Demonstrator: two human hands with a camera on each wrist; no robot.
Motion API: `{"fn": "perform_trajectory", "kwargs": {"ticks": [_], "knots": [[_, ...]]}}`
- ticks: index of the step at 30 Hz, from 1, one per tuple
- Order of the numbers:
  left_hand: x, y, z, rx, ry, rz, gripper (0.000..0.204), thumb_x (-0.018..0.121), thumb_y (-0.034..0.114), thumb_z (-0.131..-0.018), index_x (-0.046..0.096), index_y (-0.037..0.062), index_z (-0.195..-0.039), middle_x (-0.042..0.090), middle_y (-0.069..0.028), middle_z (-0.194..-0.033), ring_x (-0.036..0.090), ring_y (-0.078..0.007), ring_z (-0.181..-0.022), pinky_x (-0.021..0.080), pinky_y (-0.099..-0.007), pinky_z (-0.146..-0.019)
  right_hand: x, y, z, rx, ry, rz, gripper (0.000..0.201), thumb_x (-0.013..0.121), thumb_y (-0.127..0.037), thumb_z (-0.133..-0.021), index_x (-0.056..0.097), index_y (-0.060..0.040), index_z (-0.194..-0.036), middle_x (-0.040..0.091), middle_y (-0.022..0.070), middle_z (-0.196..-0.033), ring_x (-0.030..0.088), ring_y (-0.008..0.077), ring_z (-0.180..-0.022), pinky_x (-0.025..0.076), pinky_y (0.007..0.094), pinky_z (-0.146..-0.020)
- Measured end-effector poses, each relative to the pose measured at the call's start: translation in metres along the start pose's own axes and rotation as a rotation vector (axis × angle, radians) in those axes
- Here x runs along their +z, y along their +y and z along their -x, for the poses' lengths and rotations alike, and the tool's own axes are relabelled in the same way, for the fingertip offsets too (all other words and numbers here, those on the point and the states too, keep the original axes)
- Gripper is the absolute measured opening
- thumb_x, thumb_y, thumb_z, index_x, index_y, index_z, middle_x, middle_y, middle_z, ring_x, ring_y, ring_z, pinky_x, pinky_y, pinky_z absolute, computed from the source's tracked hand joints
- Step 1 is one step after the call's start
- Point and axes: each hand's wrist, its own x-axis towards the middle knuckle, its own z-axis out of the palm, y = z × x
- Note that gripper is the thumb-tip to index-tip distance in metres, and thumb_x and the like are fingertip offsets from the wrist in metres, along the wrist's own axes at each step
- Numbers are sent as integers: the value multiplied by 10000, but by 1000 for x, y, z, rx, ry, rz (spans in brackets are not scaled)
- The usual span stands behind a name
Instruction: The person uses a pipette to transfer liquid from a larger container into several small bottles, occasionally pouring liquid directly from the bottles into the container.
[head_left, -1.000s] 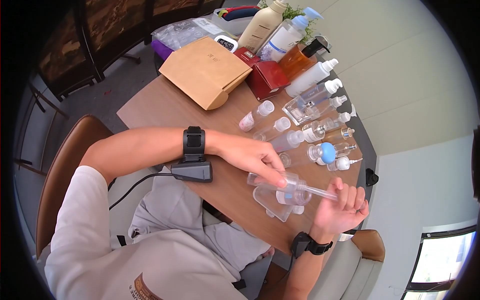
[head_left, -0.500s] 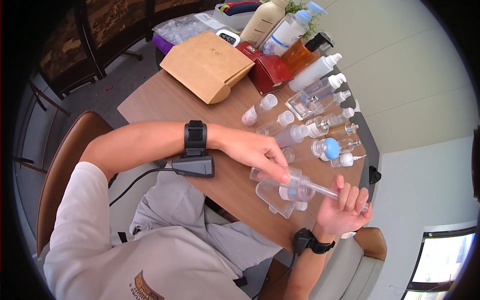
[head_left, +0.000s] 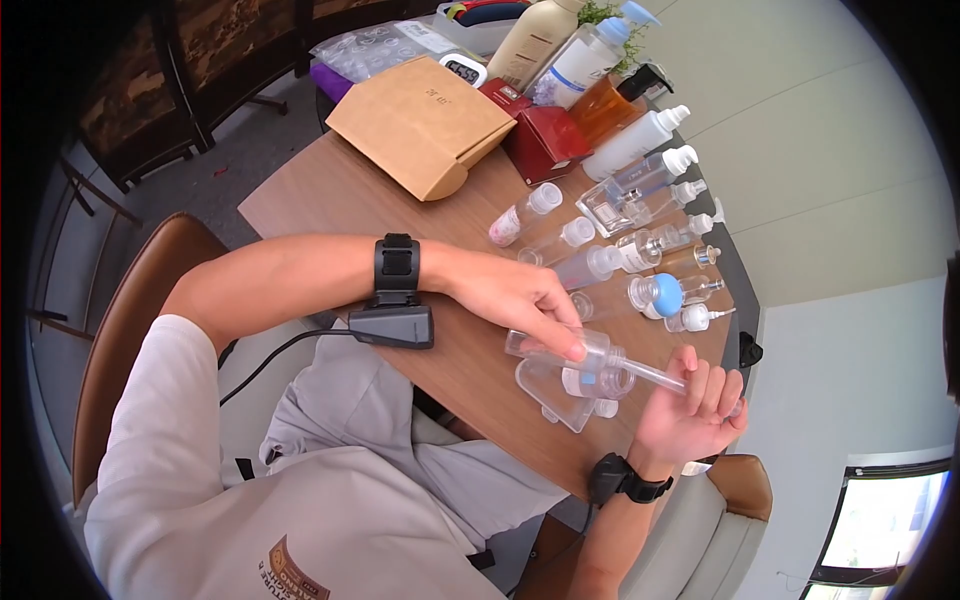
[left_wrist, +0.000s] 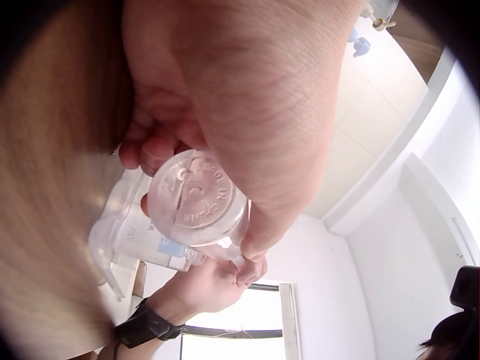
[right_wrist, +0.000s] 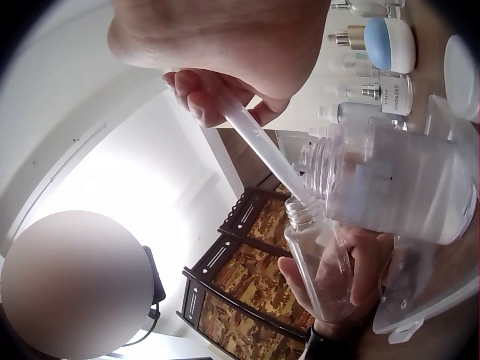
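My left hand [head_left: 515,300] grips a small clear plastic bottle [right_wrist: 319,262], tilted with its mouth toward my right hand. Its round embossed base [left_wrist: 196,196] shows in the left wrist view. My right hand [head_left: 690,408] holds a long translucent pipette [right_wrist: 259,146] in curled fingers. The pipette's tip is at the bottle's mouth, and the far end is hidden in my fist. Close by stands a wider clear bottle [right_wrist: 405,187] with a threaded neck and a pale blue label patch. A clear plastic tray [head_left: 540,385] lies beneath them on the table.
Clear and white bottles, including one with a blue round cap [head_left: 667,296], stand in rows beyond my hands. Farther back are a brown cardboard box [head_left: 420,125], a red box [head_left: 545,145], tall pump bottles and a digital timer [head_left: 463,69]. The wooden table's [head_left: 310,190] near edge borders my lap.
The head view has shifted slightly, so the tabletop items appear a little higher and farther right. Both hands keep their hold on the bottle and pipette, with little movement.
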Motion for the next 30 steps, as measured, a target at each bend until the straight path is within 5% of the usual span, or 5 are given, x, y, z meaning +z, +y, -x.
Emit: {"fn": "perform_trajectory", "kwargs": {"ticks": [25, 30], "knots": [[1, -1, 0, 4, 8, 21, 398, 605, 335, -992, 664, -4, -1192, 675, 0, -957, 539, -55, -869, 455, -253, -786, 2, -3, -2, 44, -31, -59, 322, 451, -250, -930, 326, -169, -644, 286, -46, -522, 246, 96, -508, 343, 339, -844], [1, -1, -1, 4, 4, 28, 396, 605, 333, -992, 663, 0, -1197, 674, -1, -945, 540, -54, -853, 456, -255, -772, -13, -24, -11, -61, -14, -115, 309, 410, -173, -936, 307, -169, -645, 284, -46, -515, 258, 95, -499, 355, 339, -873]]}}
